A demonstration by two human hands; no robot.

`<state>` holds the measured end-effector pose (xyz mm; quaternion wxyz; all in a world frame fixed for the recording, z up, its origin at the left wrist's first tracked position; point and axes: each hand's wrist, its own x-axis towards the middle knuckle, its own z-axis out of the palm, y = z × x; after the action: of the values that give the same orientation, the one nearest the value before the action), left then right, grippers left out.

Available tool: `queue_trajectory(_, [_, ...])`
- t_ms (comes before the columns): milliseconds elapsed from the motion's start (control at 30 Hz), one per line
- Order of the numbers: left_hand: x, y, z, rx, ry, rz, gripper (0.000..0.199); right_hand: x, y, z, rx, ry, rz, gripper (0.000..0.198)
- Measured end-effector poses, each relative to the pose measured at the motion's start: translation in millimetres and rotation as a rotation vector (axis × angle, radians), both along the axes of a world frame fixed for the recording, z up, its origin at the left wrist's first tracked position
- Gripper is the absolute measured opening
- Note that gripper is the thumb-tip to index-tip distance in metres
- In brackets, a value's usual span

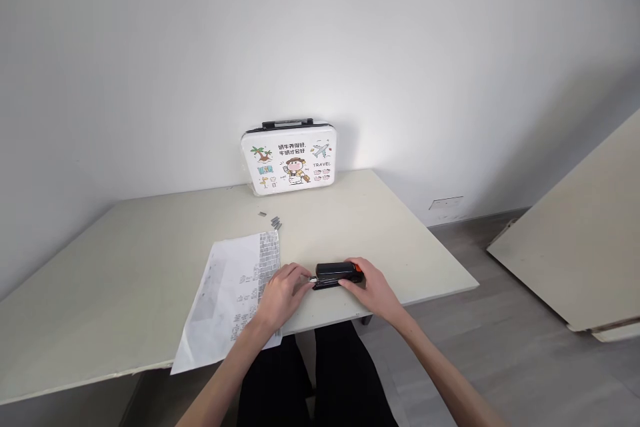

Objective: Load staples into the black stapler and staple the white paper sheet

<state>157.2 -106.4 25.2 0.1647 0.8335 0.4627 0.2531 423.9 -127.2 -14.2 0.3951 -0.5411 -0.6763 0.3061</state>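
Observation:
A black stapler (336,271) lies on the table near its front edge, its long side running left to right. My right hand (373,287) grips its right end, next to an orange-red part. My left hand (284,290) is closed at the other end, thumb and fingers pinching around a small silvery part that sticks out there. The fingers partly hide that part. Under and beside my left hand lies a printed paper sheet (220,300), its lower edge hanging over the table's front edge. Several strips of staples (276,222) lie on the table beyond the sheet.
A white cartoon-printed case (290,160) with a black handle stands upright at the back of the table (150,247), against the wall. Another pale panel or tabletop (580,240) is on the right, across grey flooring. My legs are below the front edge.

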Motion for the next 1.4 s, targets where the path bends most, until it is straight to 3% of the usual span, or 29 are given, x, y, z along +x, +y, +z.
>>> queue_trajectory(167, [-17.6, -2.4, 12.1, 0.031, 0.083, -0.023, 0.019, 1.1, 0.9, -3.4, -0.003, -0.003, 0.003, 0.041])
queue_trajectory(300, [-30.7, 15.5, 22.3, 0.067, 0.135, -0.091, 0.027, 1.4, 0.5, -2.6, -0.011, 0.014, 0.004, 0.042])
queue_trajectory(400, [-36.6, 48.8, 29.3, 0.082, 0.149, 0.057, 0.035, 1.4, -0.6, 0.1, -0.030, 0.021, 0.013, 0.043])
queue_trajectory(533, [-36.6, 104.1, 32.4, 0.093, 0.265, 0.341, 0.025, 0.5, -1.0, 3.9, -0.026, 0.012, -0.003, 0.042])
queue_trajectory(667, [-29.2, 144.2, 24.6, 0.039, 0.352, 0.445, 0.021, -0.1, -0.4, 7.1, -0.022, -0.010, 0.000, 0.039])
queue_trajectory(800, [-19.4, 159.9, 14.2, 0.008, 0.416, 0.503, 0.018, 0.7, -0.8, 9.9, -0.015, -0.018, -0.001, 0.037])
queue_trajectory(1100, [3.1, 144.3, 18.5, 0.017, 0.244, 0.362, 0.015, 1.0, -1.1, 10.9, -0.025, 0.006, 0.006, 0.036])
queue_trajectory(1400, [4.3, 73.2, 34.5, -0.116, -0.076, 0.167, 0.026, 1.7, 0.2, 6.7, 0.007, 0.027, 0.022, 0.035])
